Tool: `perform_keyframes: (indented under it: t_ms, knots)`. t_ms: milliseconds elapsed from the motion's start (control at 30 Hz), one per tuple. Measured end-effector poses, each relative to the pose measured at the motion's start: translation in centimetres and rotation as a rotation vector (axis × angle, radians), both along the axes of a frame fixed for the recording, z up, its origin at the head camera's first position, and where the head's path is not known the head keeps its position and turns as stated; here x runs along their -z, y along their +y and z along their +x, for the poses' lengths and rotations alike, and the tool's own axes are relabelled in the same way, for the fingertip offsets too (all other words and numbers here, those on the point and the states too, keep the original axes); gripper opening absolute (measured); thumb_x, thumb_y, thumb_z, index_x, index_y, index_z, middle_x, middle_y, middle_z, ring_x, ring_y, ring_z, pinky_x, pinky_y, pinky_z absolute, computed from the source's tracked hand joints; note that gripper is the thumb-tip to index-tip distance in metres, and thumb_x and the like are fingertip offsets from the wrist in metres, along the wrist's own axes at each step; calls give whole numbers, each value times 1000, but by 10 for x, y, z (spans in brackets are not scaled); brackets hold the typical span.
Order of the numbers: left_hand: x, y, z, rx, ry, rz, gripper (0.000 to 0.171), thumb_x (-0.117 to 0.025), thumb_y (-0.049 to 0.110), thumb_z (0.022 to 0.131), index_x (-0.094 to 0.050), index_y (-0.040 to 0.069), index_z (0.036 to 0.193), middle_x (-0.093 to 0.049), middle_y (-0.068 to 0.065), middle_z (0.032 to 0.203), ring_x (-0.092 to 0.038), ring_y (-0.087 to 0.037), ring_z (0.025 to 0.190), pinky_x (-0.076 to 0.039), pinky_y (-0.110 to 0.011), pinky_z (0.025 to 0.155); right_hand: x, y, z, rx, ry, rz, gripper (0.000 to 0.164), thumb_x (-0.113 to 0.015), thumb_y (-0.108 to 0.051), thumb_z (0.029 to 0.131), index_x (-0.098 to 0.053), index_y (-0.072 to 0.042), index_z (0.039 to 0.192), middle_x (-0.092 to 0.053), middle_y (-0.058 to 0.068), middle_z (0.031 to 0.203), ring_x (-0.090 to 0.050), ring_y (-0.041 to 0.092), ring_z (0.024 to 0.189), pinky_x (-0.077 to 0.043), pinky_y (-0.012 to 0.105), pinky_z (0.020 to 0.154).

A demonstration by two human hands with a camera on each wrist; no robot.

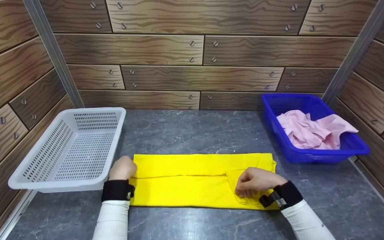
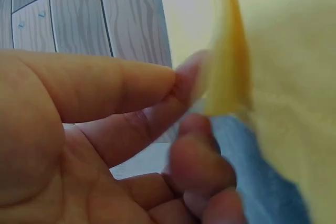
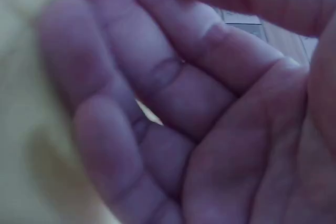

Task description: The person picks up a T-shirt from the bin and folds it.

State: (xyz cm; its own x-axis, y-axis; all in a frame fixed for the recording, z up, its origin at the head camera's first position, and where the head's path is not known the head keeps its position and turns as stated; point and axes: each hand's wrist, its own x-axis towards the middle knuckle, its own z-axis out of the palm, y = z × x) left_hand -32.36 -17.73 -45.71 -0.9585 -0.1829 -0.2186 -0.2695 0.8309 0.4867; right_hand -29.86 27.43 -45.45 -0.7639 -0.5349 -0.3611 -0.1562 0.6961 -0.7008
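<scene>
A folded yellow garment point(image 1: 182, 186) lies flat on the table, longer side to side, with a fold line running across its middle. My left hand point(image 1: 123, 168) is at its left edge. In the left wrist view, the thumb and index finger of that hand point(image 2: 131, 114) pinch together right at a hanging yellow edge point(image 2: 228, 72). Above the right end, my right hand point(image 1: 257, 181) hovers over a turned-in flap point(image 1: 232, 181). Its fingers point(image 3: 157, 72) are loosely bent, and no cloth shows in the palm; yellow fabric lies blurred beside the fingertips.
A white perforated basket point(image 1: 112, 150) stands at the left of the grey marbled table point(image 1: 192, 130). At the back right, a blue basket point(image 1: 278, 133) holds a crumpled pink cloth point(image 1: 312, 131). Wood-patterned walls point(image 1: 165, 50) enclose the table at the back and both sides.
</scene>
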Motion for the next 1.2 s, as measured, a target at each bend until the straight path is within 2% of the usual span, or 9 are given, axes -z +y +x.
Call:
perform_keyframes:
  t_ms: [100, 200, 300, 367, 667, 833, 967, 1067, 1200]
  knots:
    - [-2, 13, -1, 21, 72, -46, 32, -46, 9, 103, -71, -4, 117, -69, -24, 110, -65, -33, 90, -56, -44, 78, -6, -6, 4, 58, 43, -13, 24, -65, -32, 101, -79, -12, 97, -76, 6, 82, -64, 16, 68, -52, 29, 62]
    - [2, 28, -1, 128, 172, -14, 29, -51, 8, 103, -74, 0, 118, -71, -21, 120, -67, -36, 107, -56, -49, 93, -8, -15, 7, 83, 84, -30, 29, -63, -36, 102, -78, -12, 100, -75, 6, 86, -60, 16, 68, -49, 27, 61]
    - [8, 41, 0, 245, 191, 50, 22, -59, 8, 101, -78, 3, 110, -74, -17, 117, -67, -30, 95, -56, -42, 86, -5, -22, 9, 83, 113, -26, 28, -63, -35, 102, -79, -12, 98, -74, 4, 84, -51, 12, 61, -41, 22, 55]
    - [12, 46, 1, 281, 177, 61, 18, -62, 9, 99, -79, 5, 106, -75, -14, 112, -63, -23, 83, -53, -36, 78, -3, -25, 10, 90, 137, -7, 26, -63, -32, 102, -80, -14, 93, -73, 3, 81, -44, 10, 56, -35, 21, 51]
    - [13, 49, 4, 293, 160, 26, 17, -65, 15, 98, -79, 8, 104, -75, -11, 110, -56, -19, 72, -45, -31, 68, -5, -37, 19, 135, 256, 122, 24, -66, -27, 99, -77, -16, 81, -58, -5, 64, -42, 10, 51, -34, 23, 49]
    - [10, 53, 5, 274, 143, -3, 19, -64, 16, 99, -80, 9, 108, -76, -10, 116, -61, -20, 80, -52, -38, 79, -4, -54, 26, 105, 487, 251, 21, -67, -21, 96, -75, -12, 79, -61, -3, 64, -52, 14, 59, -46, 33, 59]
    - [8, 59, 7, 272, 129, -54, 20, -63, 16, 99, -80, 12, 110, -71, -14, 126, -66, -30, 106, -50, -53, 95, 4, -59, 6, 124, 665, 338, 23, -67, -16, 93, -69, -8, 72, -67, 7, 69, -60, 23, 64, -53, 45, 66]
    - [8, 68, 10, 291, 133, -110, 20, -64, 18, 100, -80, 15, 112, -65, -17, 133, -60, -39, 124, -47, -60, 101, 7, -59, -23, 166, 678, 405, 29, -66, -19, 94, -65, -7, 69, -69, 15, 73, -65, 33, 70, -55, 51, 70]
    - [9, 85, 18, 333, 151, -182, 20, -64, 20, 100, -78, 16, 113, -62, -19, 136, -55, -43, 128, -44, -60, 105, 5, -63, -61, 211, 623, 512, 39, -63, -30, 98, -66, -6, 68, -73, 21, 84, -70, 39, 81, -57, 54, 74]
